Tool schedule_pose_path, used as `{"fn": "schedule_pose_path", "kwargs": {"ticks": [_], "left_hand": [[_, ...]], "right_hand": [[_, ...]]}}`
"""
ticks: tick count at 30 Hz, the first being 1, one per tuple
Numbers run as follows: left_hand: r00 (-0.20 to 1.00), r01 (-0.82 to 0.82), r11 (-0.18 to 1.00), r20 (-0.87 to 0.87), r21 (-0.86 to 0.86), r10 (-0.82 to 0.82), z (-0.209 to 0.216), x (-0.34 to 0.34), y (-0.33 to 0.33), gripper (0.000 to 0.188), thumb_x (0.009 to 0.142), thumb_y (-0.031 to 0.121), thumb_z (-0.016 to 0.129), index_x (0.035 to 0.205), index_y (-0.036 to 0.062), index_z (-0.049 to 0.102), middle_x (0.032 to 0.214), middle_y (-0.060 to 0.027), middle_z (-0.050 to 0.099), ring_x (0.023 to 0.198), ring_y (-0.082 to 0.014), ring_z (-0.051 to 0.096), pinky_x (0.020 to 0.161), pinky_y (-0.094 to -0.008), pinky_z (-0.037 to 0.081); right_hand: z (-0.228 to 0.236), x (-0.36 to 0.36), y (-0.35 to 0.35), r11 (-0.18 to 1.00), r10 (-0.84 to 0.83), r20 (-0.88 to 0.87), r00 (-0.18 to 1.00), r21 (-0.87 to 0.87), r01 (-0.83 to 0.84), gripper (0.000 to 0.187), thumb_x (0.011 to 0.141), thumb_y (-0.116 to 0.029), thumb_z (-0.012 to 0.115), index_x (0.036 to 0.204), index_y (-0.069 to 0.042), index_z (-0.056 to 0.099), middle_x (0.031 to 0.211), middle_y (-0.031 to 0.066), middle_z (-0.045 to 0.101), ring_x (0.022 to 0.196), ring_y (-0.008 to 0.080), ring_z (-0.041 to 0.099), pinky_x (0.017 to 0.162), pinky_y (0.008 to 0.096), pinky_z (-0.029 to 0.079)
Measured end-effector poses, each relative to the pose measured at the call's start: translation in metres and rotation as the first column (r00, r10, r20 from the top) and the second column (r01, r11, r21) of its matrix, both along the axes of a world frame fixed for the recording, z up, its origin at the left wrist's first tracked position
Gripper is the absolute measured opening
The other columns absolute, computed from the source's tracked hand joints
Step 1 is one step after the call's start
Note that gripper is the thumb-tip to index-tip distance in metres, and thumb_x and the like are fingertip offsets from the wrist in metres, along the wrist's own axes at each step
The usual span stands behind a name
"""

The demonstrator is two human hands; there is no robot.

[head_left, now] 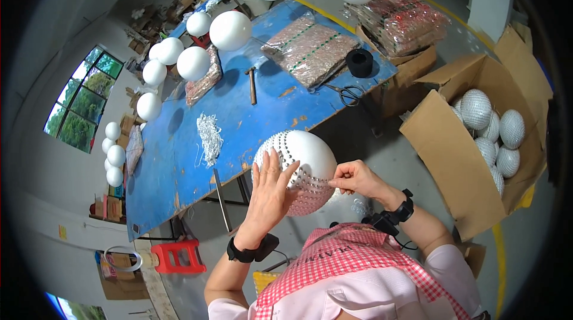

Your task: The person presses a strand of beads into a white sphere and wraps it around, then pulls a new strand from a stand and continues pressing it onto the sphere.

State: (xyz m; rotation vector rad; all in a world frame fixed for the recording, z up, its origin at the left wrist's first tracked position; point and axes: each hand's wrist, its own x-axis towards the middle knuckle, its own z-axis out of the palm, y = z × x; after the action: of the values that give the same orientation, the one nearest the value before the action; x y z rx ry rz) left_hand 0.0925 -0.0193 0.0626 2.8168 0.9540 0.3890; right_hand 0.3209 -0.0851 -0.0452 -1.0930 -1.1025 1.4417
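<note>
A large white ball (313, 151) is in front of me, just off the table's near edge. Rows of shiny silver beads cover its lower part and left side, and its upper right is bare. My left hand (265, 191) lies against the ball's left side, open, with fingers stretched out and thumb apart. At the ball's right side my right hand (360, 180) is closed in a pinch. Its fingertips hold the end of a strand of silver beads (319, 181) that runs across the ball's surface.
On the blue table (185, 168) lie a bundle of white strands (209, 139), a hammer (253, 87), scissors (347, 94), a black tape roll (360, 62) and plastic-wrapped packs (310, 51). Several white balls (230, 30) hang above. A carton (439, 159) of beaded balls (476, 109) stands right; a red stool (179, 256) left.
</note>
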Motion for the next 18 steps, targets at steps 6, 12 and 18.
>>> {"fn": "schedule_pose_path", "kwargs": {"ticks": [6, 12, 18], "left_hand": [[0.995, 0.086, 0.973, 0.022, 0.212, -0.093, -0.01, 0.006, -0.018, 0.06, 0.077, 0.006, 0.072, 0.133, 0.019, 0.055, 0.134, -0.0195, 0.044, 0.126, -0.0398, 0.043, 0.104, -0.0531, 0.035], [1.0, 0.028, 0.98, -0.018, 0.199, -0.025, -0.011, 0.007, -0.02, 0.056, 0.078, 0.004, 0.067, 0.131, 0.0209, 0.057, 0.136, -0.0209, 0.044, 0.132, -0.0401, 0.04, 0.108, -0.0546, 0.031], [0.974, -0.013, 1.0, 0.226, 0.002, 0.013, -0.007, -0.004, -0.008, 0.053, 0.079, 0.0, 0.068, 0.127, 0.0208, 0.061, 0.133, -0.0222, 0.047, 0.131, -0.0432, 0.041, 0.108, -0.0571, 0.031]], "right_hand": [[0.007, -0.011, 0.004, 0.999, -0.031, -0.04, 0.999, 0.005, 0.032, 0.021, 0.087, -0.017, 0.071, 0.075, -0.003, 0.062, 0.063, -0.0017, 0.059, 0.056, 0.0039, 0.054, 0.049, 0.0192, 0.042], [0.01, -0.006, 0.001, 0.997, -0.083, 0.112, 0.99, 0.006, 0.082, 0.018, 0.086, -0.015, 0.072, 0.075, -0.004, 0.062, 0.065, -0.0022, 0.06, 0.058, 0.0037, 0.055, 0.05, 0.0183, 0.042], [0.014, -0.003, -0.003, 0.994, -0.106, -0.007, 0.994, -0.021, 0.106, 0.014, 0.087, -0.014, 0.071, 0.079, -0.006, 0.062, 0.066, -0.0035, 0.059, 0.058, 0.003, 0.054, 0.052, 0.0173, 0.041]]}}
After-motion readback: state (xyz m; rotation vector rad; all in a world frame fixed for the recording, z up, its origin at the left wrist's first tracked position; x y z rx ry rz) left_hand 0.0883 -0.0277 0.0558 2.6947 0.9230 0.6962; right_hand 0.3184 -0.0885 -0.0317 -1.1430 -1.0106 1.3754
